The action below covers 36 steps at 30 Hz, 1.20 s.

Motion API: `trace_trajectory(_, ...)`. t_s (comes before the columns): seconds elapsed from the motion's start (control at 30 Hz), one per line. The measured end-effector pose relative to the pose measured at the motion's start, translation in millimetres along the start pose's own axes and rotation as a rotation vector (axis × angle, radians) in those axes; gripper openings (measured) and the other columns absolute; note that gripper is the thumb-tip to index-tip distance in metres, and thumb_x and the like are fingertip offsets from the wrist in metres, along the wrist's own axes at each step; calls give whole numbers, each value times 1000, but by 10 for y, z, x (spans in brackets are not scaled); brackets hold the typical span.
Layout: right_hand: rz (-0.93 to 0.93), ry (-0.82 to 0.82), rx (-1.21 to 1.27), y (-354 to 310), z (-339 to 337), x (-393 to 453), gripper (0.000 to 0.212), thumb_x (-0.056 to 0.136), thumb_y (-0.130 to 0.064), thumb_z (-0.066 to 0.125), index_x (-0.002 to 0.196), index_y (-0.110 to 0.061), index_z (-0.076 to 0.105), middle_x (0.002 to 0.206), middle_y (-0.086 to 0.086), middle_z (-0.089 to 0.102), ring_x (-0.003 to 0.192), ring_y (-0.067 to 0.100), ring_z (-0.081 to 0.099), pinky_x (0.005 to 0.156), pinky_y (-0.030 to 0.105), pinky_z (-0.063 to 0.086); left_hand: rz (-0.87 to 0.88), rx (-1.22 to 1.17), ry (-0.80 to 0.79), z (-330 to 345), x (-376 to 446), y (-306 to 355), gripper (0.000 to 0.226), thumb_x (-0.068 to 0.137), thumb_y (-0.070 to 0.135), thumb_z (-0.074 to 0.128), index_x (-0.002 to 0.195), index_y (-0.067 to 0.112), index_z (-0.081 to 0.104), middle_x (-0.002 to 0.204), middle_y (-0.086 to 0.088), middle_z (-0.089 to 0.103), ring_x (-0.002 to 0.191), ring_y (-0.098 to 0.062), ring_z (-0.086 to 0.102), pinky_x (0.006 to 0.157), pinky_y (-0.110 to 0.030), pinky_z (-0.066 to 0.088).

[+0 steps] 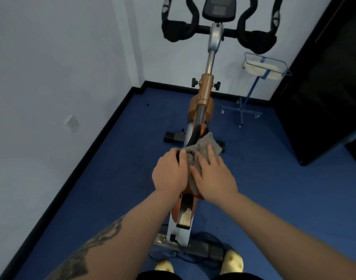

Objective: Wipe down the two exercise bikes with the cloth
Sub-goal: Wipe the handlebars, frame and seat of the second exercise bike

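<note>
Cloth (201,150), grey and bunched, lies over the saddle of the exercise bike (205,91) right in front of me, and my right hand (213,174) presses it down with fingers laid flat and straight, spread across the fabric. One fold of the cloth hangs past my fingertips toward the front of the saddle, where a strip of black and orange shows. My left hand (170,172) sits just beside the right, touching the cloth's edge, its fingers curled over the left side of the saddle in a firm grip; the thumb side is hidden, so I cannot see how far it wraps.

Below my wrists the bike's orange frame and silver rear post run down to the black rear stabiliser bar, which crosses the blue floor (264,178) between my two feet in pale footwear. Ahead, the copper-coloured stem rises to the black handlebars (180,27) and a dark console (218,9) against the white wall. To the right of the bike stands a blue wheeled stand (247,102) carrying a wire basket (264,65) with something white inside. A dark panel (324,87) fills the right side.
</note>
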State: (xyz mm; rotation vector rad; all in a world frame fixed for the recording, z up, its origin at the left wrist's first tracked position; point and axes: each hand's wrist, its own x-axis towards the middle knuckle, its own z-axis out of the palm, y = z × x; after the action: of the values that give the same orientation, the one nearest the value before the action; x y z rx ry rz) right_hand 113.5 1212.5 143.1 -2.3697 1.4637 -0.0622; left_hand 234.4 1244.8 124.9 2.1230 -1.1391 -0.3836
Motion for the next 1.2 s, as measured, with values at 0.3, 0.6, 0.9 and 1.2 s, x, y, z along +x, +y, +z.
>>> trace_trajectory(0.3,81,96,-76,-120,173,-326,60,99,-52,18,155,-33,5,162,9,-8,144,35,12,117,48,19,45,86,-85,-10,49,-32,51,96,56,12,105,27,53,93,6,60,84,-15,57,65,-35,44)
trace_trajectory(0.6,282,256,244,-182,236,-346,63,95,-56,19,154,-32,10,158,1,13,135,31,28,97,43,44,41,101,-84,-15,44,-25,52,98,56,14,109,25,54,96,5,62,87,-17,57,66,-36,43)
trace_trajectory(0.9,403,211,325,-99,114,-70,55,102,-46,20,151,-23,23,150,8,35,127,29,43,97,38,39,38,209,-170,-16,190,23,48,99,55,17,106,18,47,104,-1,58,90,-23,55,68,-39,43)
trace_trajectory(1.2,371,53,413,60,-10,185,53,102,-50,23,147,-24,30,137,9,49,117,29,52,92,41,44,-80,127,-141,17,291,42,45,100,54,22,104,19,51,105,-3,60,97,-25,57,83,-48,48)
